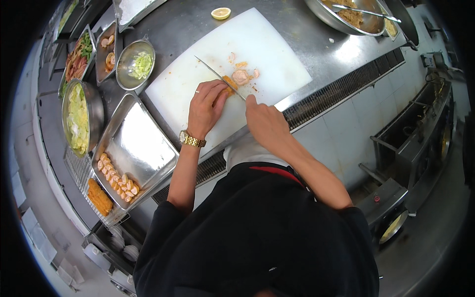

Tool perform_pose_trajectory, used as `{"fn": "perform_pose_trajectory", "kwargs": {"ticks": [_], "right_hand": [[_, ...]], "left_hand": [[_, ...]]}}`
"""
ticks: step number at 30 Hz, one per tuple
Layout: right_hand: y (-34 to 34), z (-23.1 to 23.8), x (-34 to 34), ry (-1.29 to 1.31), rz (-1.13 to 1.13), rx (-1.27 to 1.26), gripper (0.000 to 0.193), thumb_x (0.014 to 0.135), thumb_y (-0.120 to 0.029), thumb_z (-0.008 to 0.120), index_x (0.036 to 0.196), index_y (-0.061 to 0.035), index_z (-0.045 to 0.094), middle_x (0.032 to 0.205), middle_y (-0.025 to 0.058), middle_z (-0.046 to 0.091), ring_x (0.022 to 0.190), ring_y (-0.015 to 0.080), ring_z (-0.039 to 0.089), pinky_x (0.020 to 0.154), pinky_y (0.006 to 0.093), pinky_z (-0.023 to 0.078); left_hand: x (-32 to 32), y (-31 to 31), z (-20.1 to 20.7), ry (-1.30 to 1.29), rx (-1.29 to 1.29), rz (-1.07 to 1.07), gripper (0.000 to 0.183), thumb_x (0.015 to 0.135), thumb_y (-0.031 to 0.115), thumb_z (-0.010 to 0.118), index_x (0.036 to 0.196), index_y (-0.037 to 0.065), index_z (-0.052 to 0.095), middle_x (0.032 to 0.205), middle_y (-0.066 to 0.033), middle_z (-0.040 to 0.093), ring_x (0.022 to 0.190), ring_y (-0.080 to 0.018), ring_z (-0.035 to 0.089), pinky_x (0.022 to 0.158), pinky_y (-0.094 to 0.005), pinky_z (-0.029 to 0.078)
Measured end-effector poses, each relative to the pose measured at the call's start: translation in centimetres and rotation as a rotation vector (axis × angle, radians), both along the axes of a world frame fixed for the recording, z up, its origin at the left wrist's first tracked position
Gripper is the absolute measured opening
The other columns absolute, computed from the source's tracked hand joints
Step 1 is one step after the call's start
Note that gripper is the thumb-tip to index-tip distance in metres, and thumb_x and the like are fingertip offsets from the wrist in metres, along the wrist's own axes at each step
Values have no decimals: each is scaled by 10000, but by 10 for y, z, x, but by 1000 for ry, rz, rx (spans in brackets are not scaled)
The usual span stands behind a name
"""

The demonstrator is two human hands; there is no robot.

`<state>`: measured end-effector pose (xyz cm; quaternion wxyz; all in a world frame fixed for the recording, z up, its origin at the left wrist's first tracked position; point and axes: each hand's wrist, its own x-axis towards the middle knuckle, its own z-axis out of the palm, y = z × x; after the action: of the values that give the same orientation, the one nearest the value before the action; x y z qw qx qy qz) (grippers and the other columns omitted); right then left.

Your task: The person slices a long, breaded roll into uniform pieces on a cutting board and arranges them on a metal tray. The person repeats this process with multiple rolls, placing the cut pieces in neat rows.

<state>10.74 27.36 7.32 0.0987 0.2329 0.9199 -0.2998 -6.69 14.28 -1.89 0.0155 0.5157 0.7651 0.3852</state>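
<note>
On the white cutting board [185, 64] lies an orange-brown breaded piece [228, 83], steadied by the curled fingers of my left hand [205, 109]. My right hand [267, 123] grips the handle of a knife [210, 69], whose long thin blade crosses the piece slantwise and points to the far left. Right beside the blade lie a round pale-pink slice [241, 76] with an orange rim and a few small scraps and crumbs. A gold watch and a ring are on my left arm and hand.
Left of the board stands a steel tray [141, 133] with rows of pink slices [118, 179]. A breaded fillet [100, 197] lies on a wire rack. Bowls of lettuce [77, 119] and shredded greens [142, 65] stand beyond. A lemon half [220, 13] and a mixing bowl [346, 20] are at the back.
</note>
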Motion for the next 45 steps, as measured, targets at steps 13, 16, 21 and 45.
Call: {"fn": "perform_pose_trajectory", "kwargs": {"ticks": [13,16,21,45], "right_hand": [[-8,-80,-13,31,-57,-39,87,1034,-26,523,1086,43,532,845,343,743,819,544,767,737,617,618],[-3,-60,-8,42,-47,-19,80,1039,-31,524,1081,36,529,850,333,743,820,531,772,736,601,623],[-4,-14,8,-19,-49,-5,78,1041,-35,530,1073,35,523,834,319,736,814,522,772,732,588,623],[-7,-7,16,-126,23,-45,66,1028,-23,533,1060,34,542,828,320,743,819,522,769,717,607,615]], "left_hand": [[0,-4,3,-51,-14,36,265,928,41,864,1189,47,818,1225,-102,808,1134,-288,749,962,-393,623],[-4,-4,7,-56,-28,37,245,930,39,864,1172,38,828,1215,-103,808,1126,-279,751,947,-386,628],[-5,-11,6,-60,-38,56,201,917,31,863,1115,21,831,1173,-110,803,1072,-282,751,917,-385,632],[-5,-16,-2,-77,15,53,197,913,23,868,1107,43,840,1165,-85,819,1061,-262,765,914,-370,638]]}}
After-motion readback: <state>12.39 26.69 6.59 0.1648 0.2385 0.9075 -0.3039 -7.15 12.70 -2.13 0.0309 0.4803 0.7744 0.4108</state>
